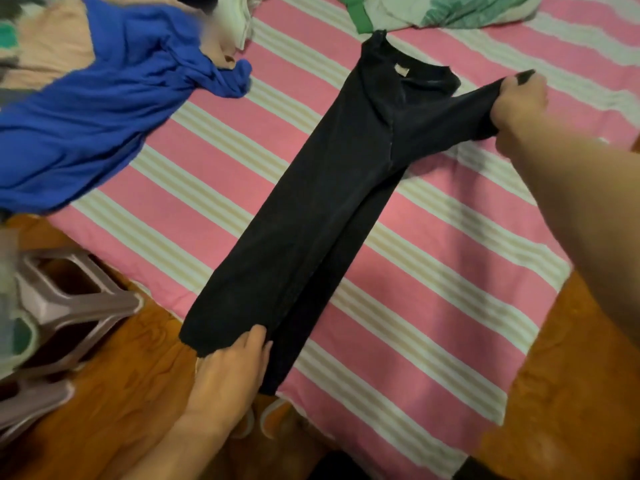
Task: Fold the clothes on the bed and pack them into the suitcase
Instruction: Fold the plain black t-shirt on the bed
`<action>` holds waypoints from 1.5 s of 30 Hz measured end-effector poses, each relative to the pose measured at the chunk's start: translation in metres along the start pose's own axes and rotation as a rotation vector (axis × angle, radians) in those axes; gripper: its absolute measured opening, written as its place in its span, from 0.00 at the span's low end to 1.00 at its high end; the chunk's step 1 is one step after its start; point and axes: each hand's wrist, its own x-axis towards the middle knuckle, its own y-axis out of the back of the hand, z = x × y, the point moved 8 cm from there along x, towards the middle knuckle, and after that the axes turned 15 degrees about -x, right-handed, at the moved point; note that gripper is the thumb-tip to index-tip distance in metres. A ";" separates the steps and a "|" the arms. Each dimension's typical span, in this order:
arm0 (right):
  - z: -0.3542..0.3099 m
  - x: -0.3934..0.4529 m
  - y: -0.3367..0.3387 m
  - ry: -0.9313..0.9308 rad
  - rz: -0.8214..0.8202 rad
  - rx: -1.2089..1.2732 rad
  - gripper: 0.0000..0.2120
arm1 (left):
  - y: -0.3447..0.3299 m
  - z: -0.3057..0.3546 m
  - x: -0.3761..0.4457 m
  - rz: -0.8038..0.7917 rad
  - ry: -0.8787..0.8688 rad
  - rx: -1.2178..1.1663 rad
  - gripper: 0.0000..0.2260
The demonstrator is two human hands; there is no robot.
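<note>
Dark navy trousers (pixel 322 209) are lying stretched lengthwise on the pink-striped bed (pixel 433 271), legs together. The left hand (pixel 232 362) is pinching the hem; the right hand (pixel 516 102) is gripping a bunched fold near the waistband.

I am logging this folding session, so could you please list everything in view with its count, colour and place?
trousers: one, black, laid lengthwise down the middle of the bed, legs together.
bed sheet: one, pink with cream stripes, covering the bed.
blue garment: one, bright blue, crumpled at the upper left of the bed.
peach cloth: one, peach, behind the blue garment at top left.
pale clothes: a heap, white and green, at the top edge; count unclear.
stool: one, grey-pink plastic, on the floor at left.
floor: brown wood grain, below the bed.
left hand: grip on the hem end of the trousers.
right hand: grip on the waist end of the trousers.
</note>
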 end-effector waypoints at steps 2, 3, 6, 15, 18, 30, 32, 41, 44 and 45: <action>0.002 0.005 -0.002 0.000 -0.013 -0.053 0.08 | -0.011 0.015 -0.001 -0.078 0.012 -0.019 0.07; 0.010 0.009 -0.001 -0.035 0.012 -0.039 0.06 | -0.021 0.022 -0.001 -0.138 0.011 -0.012 0.06; 0.040 0.025 -0.005 -0.053 0.060 -0.192 0.12 | -0.053 0.029 -0.004 -0.360 0.046 0.044 0.18; 0.123 -0.181 -0.102 0.255 -0.258 -0.336 0.05 | 0.021 -0.092 -0.017 0.022 0.193 0.100 0.22; 0.157 -0.266 -0.157 0.037 -0.547 -0.159 0.06 | 0.017 -0.120 -0.001 -0.184 0.083 0.294 0.32; 0.179 -0.302 -0.175 -0.178 -0.293 -0.193 0.12 | 0.025 -0.149 0.005 -0.251 -0.330 0.254 0.16; 0.183 -0.304 -0.168 -0.215 -0.214 -0.190 0.12 | 0.027 -0.155 0.010 -0.201 -0.270 0.137 0.12; 0.179 -0.298 -0.161 -0.294 -0.280 -0.341 0.15 | 0.023 -0.129 0.022 -0.491 -0.141 0.338 0.11; 0.157 -0.254 -0.137 -0.234 -0.178 -0.260 0.10 | 0.037 -0.079 0.046 -0.538 -0.289 0.385 0.12; 0.150 -0.235 -0.125 -0.215 -0.128 -0.232 0.07 | 0.043 -0.061 0.062 -0.494 -0.322 0.343 0.11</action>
